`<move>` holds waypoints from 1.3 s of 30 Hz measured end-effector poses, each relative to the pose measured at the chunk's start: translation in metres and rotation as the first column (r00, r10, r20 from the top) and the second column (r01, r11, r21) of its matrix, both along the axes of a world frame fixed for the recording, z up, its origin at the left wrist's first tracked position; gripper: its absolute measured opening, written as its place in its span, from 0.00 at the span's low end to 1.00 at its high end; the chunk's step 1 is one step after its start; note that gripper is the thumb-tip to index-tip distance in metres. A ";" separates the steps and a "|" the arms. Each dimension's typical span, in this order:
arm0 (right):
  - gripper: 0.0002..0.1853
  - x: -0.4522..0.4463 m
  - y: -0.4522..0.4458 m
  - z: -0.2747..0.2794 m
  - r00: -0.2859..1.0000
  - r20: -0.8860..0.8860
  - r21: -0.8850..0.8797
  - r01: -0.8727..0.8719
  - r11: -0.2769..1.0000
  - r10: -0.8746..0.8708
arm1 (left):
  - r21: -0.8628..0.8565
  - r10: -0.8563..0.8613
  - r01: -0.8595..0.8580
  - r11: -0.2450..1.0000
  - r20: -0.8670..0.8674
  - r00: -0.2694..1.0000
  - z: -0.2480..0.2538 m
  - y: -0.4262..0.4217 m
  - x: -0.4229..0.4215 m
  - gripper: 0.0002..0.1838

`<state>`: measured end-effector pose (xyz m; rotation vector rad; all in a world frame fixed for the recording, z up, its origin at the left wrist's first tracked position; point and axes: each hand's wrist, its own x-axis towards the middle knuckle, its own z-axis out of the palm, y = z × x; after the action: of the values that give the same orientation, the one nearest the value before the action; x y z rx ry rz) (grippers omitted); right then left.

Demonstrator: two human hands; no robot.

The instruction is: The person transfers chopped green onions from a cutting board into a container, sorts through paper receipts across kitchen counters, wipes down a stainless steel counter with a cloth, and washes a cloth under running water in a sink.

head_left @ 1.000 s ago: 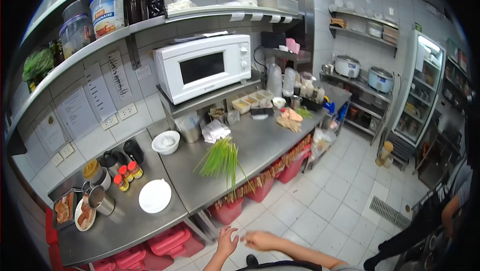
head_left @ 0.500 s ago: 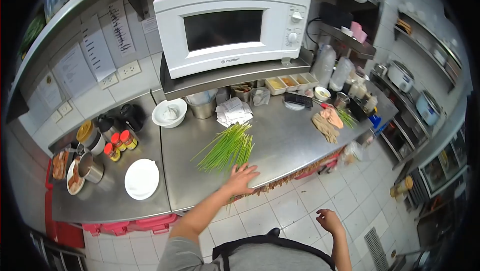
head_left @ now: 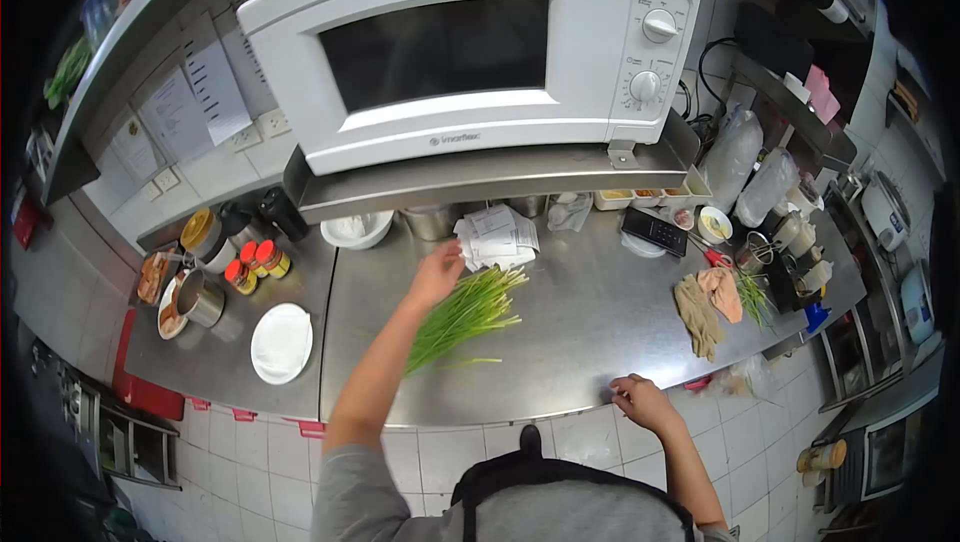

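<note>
With its fingers curled, grip unclear, the left hand (head_left: 438,274) has moved from the table's (head_left: 570,367) front edge to the chives' (head_left: 468,310) back-left side beside the receipts (head_left: 498,230), leaving the visible stalks inside that edge, where the right hand (head_left: 645,404) hovers half-open.

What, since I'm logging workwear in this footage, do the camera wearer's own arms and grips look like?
The left grip and right grip are bare hands; no gloves, rings or watch can be made out. A short grey sleeve leaves the left forearm bare; the right forearm is bare too, its sleeve mostly out of frame.
</note>
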<state>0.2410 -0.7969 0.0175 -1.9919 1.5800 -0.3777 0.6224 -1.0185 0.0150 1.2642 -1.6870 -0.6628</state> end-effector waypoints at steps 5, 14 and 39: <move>0.12 0.016 -0.034 0.006 0.993 0.091 -0.004 -0.071 0.997 0.071 | 0.421 0.223 -0.064 0.905 -0.340 0.914 -0.041 -0.134 -0.025 0.19; 0.12 -0.016 -0.064 0.002 0.996 0.042 -0.021 -0.081 0.997 0.081 | 0.298 -0.008 0.107 0.949 -0.317 0.949 -0.033 -0.124 -0.091 0.22; 0.24 -0.048 -0.162 0.078 0.342 0.922 -0.002 0.470 0.882 -0.180 | 0.250 -0.518 0.588 0.769 -0.296 0.803 0.021 -0.027 -0.217 0.24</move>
<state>0.1929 -0.9588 0.0959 -1.1162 1.1445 -1.6322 0.4049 -1.0457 0.0365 0.8450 -1.8245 -1.4433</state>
